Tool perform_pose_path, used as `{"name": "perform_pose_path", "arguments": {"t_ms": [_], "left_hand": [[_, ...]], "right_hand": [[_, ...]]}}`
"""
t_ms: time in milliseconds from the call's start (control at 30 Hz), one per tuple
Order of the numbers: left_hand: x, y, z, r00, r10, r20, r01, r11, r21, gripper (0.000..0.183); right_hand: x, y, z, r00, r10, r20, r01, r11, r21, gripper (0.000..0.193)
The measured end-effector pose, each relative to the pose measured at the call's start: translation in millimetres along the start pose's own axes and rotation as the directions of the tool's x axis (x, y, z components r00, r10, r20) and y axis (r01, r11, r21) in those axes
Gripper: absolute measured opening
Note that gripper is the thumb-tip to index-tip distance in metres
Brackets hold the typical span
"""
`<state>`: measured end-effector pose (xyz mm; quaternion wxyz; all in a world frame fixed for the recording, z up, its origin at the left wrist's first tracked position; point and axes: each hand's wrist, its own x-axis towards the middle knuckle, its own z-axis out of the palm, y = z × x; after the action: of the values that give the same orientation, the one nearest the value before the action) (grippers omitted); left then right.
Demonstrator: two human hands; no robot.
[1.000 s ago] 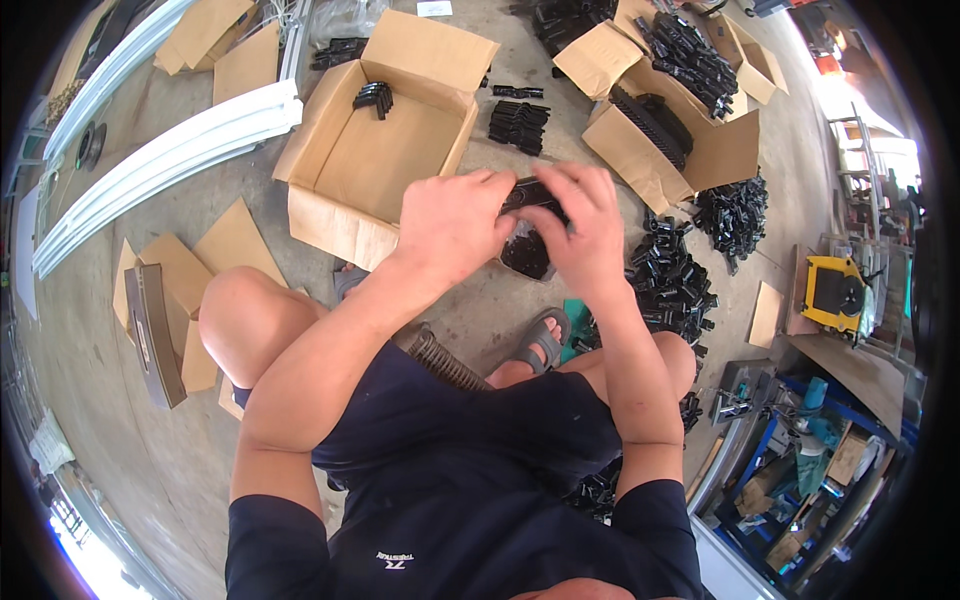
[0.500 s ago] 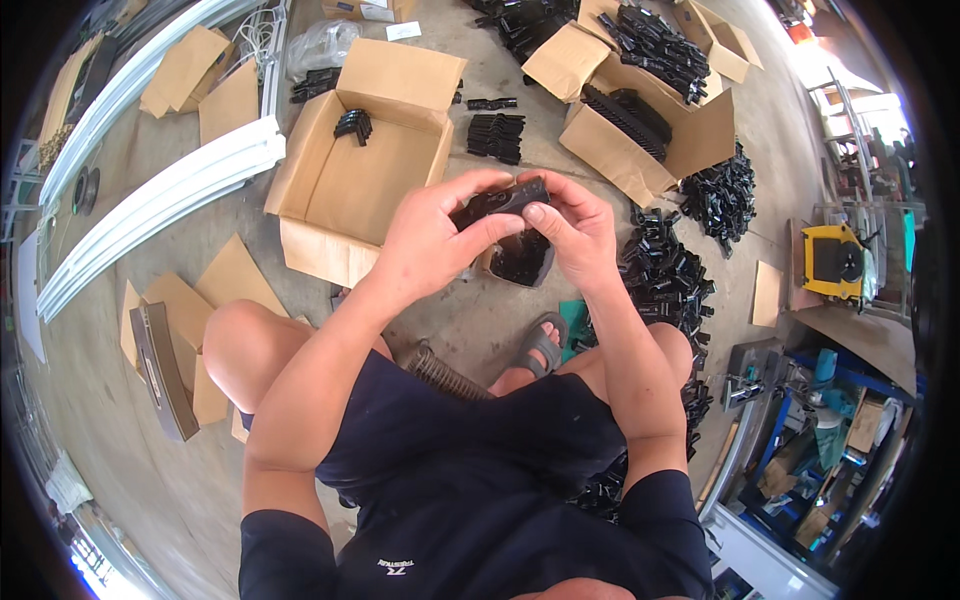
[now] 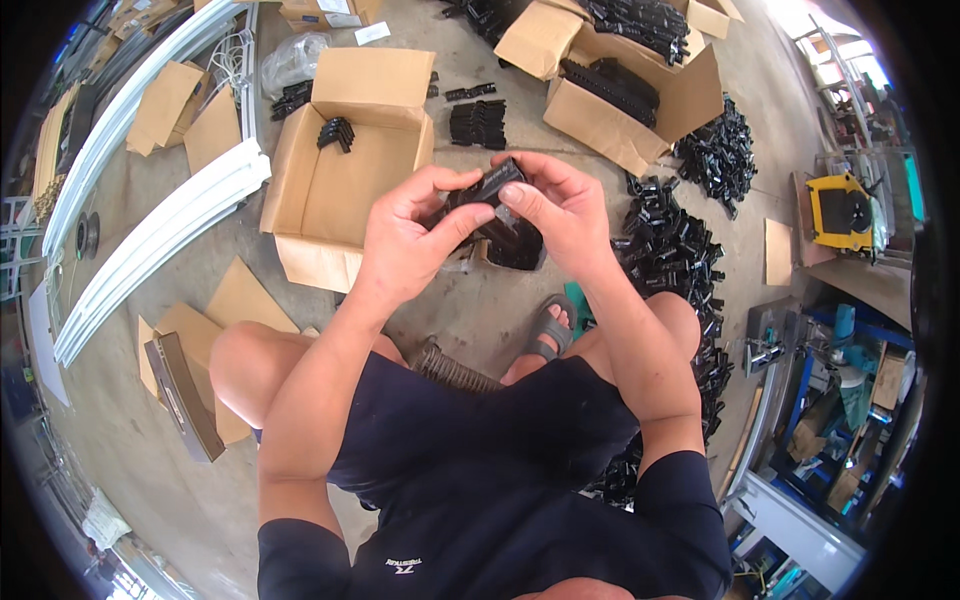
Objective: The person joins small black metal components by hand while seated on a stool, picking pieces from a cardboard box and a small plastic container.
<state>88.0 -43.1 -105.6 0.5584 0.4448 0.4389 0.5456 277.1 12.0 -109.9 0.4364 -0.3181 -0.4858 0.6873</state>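
Between both hands, in front of my knees, is a short black part with a glossy surface; its exact kind cannot be made out. My left hand grips its left end, thumb along the near side. At the other end my right hand pinches it with thumb and fingers. Just below the hands stands a small open container with a dark inside, partly covered by them. An open cardboard box lies left of my hands, with a few black parts in its far corner.
A loose heap of black parts runs along my right side. Neat rows of black parts lie beyond my hands. Another cardboard box holds stacked parts. Long white curved profiles and flattened cardboard are at left.
The black part has turned in my fingers, its right end tilting up more. Both hands still hold it. The whole view has shifted slightly.
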Motion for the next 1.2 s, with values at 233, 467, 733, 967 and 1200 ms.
{"name": "perform_pose_path", "arguments": {"t_ms": [233, 467, 733, 967, 1200], "left_hand": [[4.2, 2.3, -5.1, 0.977, -0.072, -0.201, 0.044, 0.99, -0.137, 0.025], [14.8, 35.9, -24.5, 0.936, -0.137, -0.324, -0.02, 0.899, -0.438, 0.024], [21.0, 48.9, -39.8, 0.92, -0.139, -0.366, -0.072, 0.858, -0.508, 0.024], [14.1, 46.0, -53.3, 0.929, -0.192, -0.318, -0.028, 0.818, -0.574, 0.027], [12.4, 39.3, -47.2, 0.936, -0.196, -0.292, -0.008, 0.817, -0.576, 0.028]], "right_hand": [[28.8, 4.0, -21.5, 0.999, 0.018, -0.041, -0.018, 1.0, -0.002, 0.035], [63.0, 136.9, -61.0, 0.986, 0.16, 0.047, -0.002, 0.294, -0.956, 0.024], [45.2, 325.9, -62.1, 0.967, 0.08, 0.24, 0.248, -0.104, -0.963, 0.019], [65.0, 325.7, -33.4, 0.893, 0.408, 0.192, 0.306, -0.236, -0.922, 0.022], [56.6, 251.0, -34.8, 0.945, 0.008, 0.328, 0.309, 0.312, -0.899, 0.016]]}}
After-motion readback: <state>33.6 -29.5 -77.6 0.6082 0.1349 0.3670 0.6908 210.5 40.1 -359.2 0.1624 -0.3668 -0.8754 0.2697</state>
